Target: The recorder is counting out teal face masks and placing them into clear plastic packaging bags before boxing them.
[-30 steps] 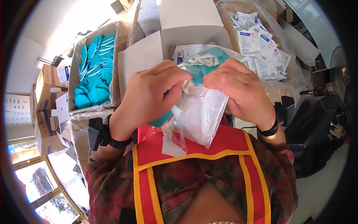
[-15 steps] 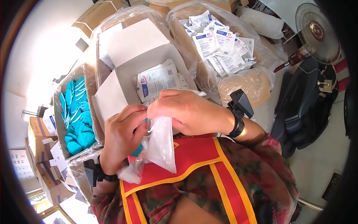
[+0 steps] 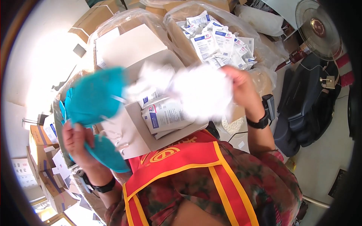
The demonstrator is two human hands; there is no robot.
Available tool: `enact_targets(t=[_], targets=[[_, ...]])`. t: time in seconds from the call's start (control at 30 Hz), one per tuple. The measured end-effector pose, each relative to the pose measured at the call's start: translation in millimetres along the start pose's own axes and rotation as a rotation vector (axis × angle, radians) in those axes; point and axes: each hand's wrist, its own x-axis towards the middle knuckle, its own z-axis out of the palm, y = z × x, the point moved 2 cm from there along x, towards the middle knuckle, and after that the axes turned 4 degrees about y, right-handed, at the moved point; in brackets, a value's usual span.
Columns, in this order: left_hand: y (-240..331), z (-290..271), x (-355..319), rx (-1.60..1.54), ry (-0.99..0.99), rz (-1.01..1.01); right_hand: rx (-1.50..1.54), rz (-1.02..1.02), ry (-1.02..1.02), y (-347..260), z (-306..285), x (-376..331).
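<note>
My left hand (image 3: 77, 139), at the left, has its fingers closed on teal face masks. One teal mask (image 3: 100, 96) is raised above the fingers and smeared by motion; another (image 3: 108, 153) hangs below them, with thin white straps showing. Out to the right, my right hand (image 3: 243, 84) grips a white plastic bag (image 3: 205, 92), badly blurred and spread over the middle. Below the bag, white printed packets (image 3: 166, 116) lie in an open white cardboard box (image 3: 140, 130). The bag hides part of that box.
Behind, a plastic-lined carton (image 3: 171, 28) holds many white packets (image 3: 211, 43). More teal masks (image 3: 64, 107) fill a carton at the left, partly hidden. A fan (image 3: 318, 30) and a black padded seat-like item (image 3: 303, 107) are on the right. Brown cartons (image 3: 41, 150) are stacked at far left.
My hands have moved apart from close together over the bag. The left swung left with teal masks out of the bag; the right rose to the right with the white bag.
</note>
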Motion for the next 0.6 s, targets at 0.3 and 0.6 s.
enact_targets(t=[0.3,0.6], targets=[[12,-23,15,0.134,0.073,0.026,0.384,0.228,0.66,157,-159,24],[-11,17,17,0.039,-0.016,-0.22,-0.227,0.309,0.596,214,-176,32]])
